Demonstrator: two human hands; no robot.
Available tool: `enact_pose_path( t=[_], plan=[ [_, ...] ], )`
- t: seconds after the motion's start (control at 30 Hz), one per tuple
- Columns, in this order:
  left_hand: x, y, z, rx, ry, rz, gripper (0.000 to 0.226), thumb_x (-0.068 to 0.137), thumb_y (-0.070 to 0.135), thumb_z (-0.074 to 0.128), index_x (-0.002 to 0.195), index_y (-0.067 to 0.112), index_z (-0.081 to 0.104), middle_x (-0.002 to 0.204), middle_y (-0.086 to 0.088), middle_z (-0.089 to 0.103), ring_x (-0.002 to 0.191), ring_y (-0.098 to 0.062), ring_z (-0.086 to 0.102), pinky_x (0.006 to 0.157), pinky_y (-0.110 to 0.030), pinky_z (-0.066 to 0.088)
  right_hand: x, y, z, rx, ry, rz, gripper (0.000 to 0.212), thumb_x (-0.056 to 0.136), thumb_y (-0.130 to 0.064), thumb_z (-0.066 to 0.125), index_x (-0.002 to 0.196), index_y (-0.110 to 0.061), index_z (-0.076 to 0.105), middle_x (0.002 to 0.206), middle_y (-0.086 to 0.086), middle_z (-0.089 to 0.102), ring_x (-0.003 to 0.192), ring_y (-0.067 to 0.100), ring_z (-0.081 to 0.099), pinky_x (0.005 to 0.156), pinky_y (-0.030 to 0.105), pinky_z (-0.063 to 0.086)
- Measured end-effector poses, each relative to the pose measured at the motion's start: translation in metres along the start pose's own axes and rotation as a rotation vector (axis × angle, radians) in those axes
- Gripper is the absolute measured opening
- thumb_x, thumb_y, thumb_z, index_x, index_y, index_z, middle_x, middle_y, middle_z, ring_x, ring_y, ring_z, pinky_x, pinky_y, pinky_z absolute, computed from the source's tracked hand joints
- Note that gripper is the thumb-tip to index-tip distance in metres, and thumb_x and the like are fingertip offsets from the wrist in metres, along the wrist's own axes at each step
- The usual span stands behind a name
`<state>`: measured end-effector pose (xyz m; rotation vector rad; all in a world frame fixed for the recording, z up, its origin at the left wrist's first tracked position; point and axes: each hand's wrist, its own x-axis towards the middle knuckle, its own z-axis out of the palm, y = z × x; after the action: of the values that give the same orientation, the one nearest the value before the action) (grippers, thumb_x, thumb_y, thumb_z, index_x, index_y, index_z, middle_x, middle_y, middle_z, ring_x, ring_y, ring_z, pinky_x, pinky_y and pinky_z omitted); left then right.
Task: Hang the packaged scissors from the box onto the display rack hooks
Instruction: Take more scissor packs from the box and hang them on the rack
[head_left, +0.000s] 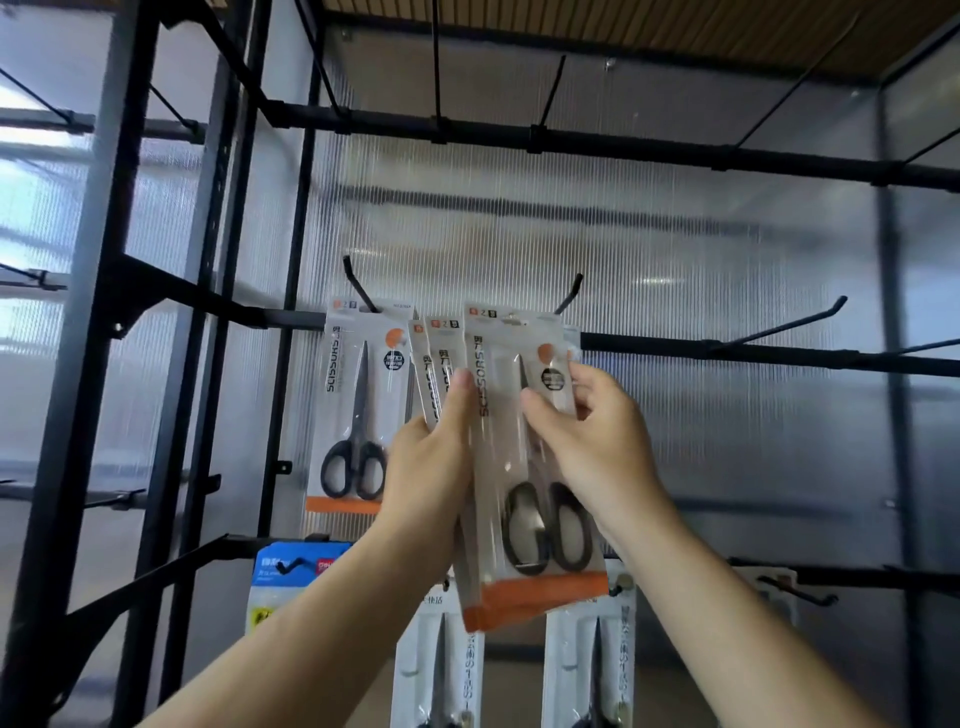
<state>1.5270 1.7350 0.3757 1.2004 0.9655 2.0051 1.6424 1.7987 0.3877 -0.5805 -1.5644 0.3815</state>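
**Head view: one hung, several left**

One scissors pack hangs on the left hook. Meanwhile the left hand curls its fingers round the spare packs; the right hand pinches the front pack, just below the bare middle hook.

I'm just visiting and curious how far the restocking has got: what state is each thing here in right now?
Hung clear orange-edged pack of black-handled scissors: hanging on the left black metal hook.
Fan of matching packs: gripped by left hand.
Front pack: pinched by right hand, not yet hung.
Middle hook: bare.
Right hook: bare.
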Motion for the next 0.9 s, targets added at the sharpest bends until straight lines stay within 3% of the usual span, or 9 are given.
enact_pose_path(
  t=[0.1, 0.17, 0.27, 0.33, 0.4, 0.53, 0.7, 0.83, 0.9],
  plan=[
    [-0.002, 0.003, 0.001, 0.035, 0.016, 0.036, 0.046, 0.085, 0.058, 0.061, 0.092, 0.013, 0.06, 0.086, -0.014, 0.073, 0.078, -0.028, 0.072, 0.08, -0.047, 0.059, -0.001, -0.004, 0.002, -0.003, 0.092, -0.047, 0.057, 0.078, -0.046, 0.069, 0.129, -0.026, 0.051, 0.11, -0.004, 0.067, 0.092, 0.011, 0.067, 0.08, 0.036, 0.058],
    [-0.003, 0.005, 0.001, 0.076, 0.062, 0.092, 0.046, 0.086, 0.055, 0.061, 0.08, 0.011, 0.056, 0.066, -0.008, 0.065, 0.06, -0.016, 0.066, 0.064, -0.032, 0.058, -0.004, -0.005, 0.003, -0.039, 0.144, -0.091, 0.071, 0.072, -0.055, 0.064, 0.135, -0.026, 0.048, 0.119, -0.001, 0.065, 0.105, 0.018, 0.065, 0.088, 0.045, 0.055],
    [-0.002, 0.008, 0.001, 0.175, 0.134, 0.179, 0.044, 0.09, 0.052, 0.059, 0.069, 0.016, 0.043, 0.046, 0.006, 0.036, 0.038, -0.008, 0.033, 0.041, -0.022, 0.032, -0.002, -0.01, -0.002, -0.062, 0.166, -0.15, 0.074, 0.082, -0.039, 0.067, 0.147, -0.03, 0.033, 0.136, 0.0, 0.055, 0.12, 0.023, 0.058, 0.096, 0.049, 0.051],
    [0.001, 0.009, 0.0, 0.22, 0.152, 0.231, 0.044, 0.091, 0.05, 0.058, 0.067, 0.018, 0.039, 0.045, 0.009, 0.028, 0.039, -0.008, 0.025, 0.042, -0.022, 0.025, 0.003, -0.011, -0.011, -0.04, 0.16, -0.205, 0.07, 0.087, -0.027, 0.067, 0.148, -0.031, 0.033, 0.135, -0.017, 0.051, 0.121, -0.002, 0.052, 0.104, 0.033, 0.047],
    [0.003, 0.009, -0.002, 0.253, 0.166, 0.279, 0.047, 0.092, 0.046, 0.058, 0.063, 0.019, 0.033, 0.04, 0.013, 0.023, 0.035, -0.006, 0.02, 0.036, -0.018, 0.02, 0.011, -0.008, -0.018, -0.055, 0.158, -0.226, 0.064, 0.088, -0.02, 0.066, 0.146, -0.028, 0.04, 0.127, -0.028, 0.046, 0.11, -0.03, 0.037, 0.099, 0.002, 0.032],
    [0.005, 0.007, -0.006, 0.301, 0.158, 0.284, 0.041, 0.094, 0.047, 0.056, 0.068, 0.016, 0.047, 0.035, 0.011, 0.024, 0.032, -0.005, 0.019, 0.035, -0.017, 0.019, 0.024, 0.001, -0.024, -0.122, 0.163, -0.195, 0.063, 0.089, -0.02, 0.066, 0.147, -0.026, 0.042, 0.124, -0.018, 0.045, 0.096, -0.038, 0.032, 0.078, -0.011, 0.025],
    [0.008, 0.002, -0.01, 0.311, 0.168, 0.267, 0.04, 0.094, 0.045, 0.056, 0.068, 0.015, 0.048, 0.033, 0.012, 0.025, 0.03, -0.004, 0.022, 0.034, -0.015, 0.02, 0.036, 0.012, -0.022, -0.207, 0.12, -0.165, 0.062, 0.09, -0.022, 0.064, 0.147, -0.03, 0.039, 0.122, -0.013, 0.043, 0.094, -0.014, 0.043, 0.071, -0.006, 0.03],
    [0.013, 0.0, -0.017, 0.323, 0.144, 0.26, 0.036, 0.095, 0.044, 0.055, 0.071, 0.017, 0.05, 0.032, 0.01, 0.027, 0.03, -0.003, 0.022, 0.033, -0.015, 0.021, 0.048, 0.028, -0.01, -0.294, 0.077, -0.131, 0.051, 0.09, -0.024, 0.061, 0.137, -0.035, 0.046, 0.12, 0.002, 0.05, 0.066, 0.01, 0.054, 0.059, 0.018, 0.039],
    [0.016, -0.001, -0.022, 0.335, 0.157, 0.257, 0.037, 0.095, 0.044, 0.055, 0.072, 0.015, 0.052, 0.032, 0.011, 0.027, 0.029, -0.003, 0.023, 0.033, -0.015, 0.021, 0.056, 0.035, -0.005, -0.333, 0.076, -0.088, 0.05, 0.09, -0.025, 0.06, 0.138, -0.034, 0.046, 0.116, 0.006, 0.047, 0.071, 0.017, 0.057, 0.062, 0.024, 0.041]
  ],
)
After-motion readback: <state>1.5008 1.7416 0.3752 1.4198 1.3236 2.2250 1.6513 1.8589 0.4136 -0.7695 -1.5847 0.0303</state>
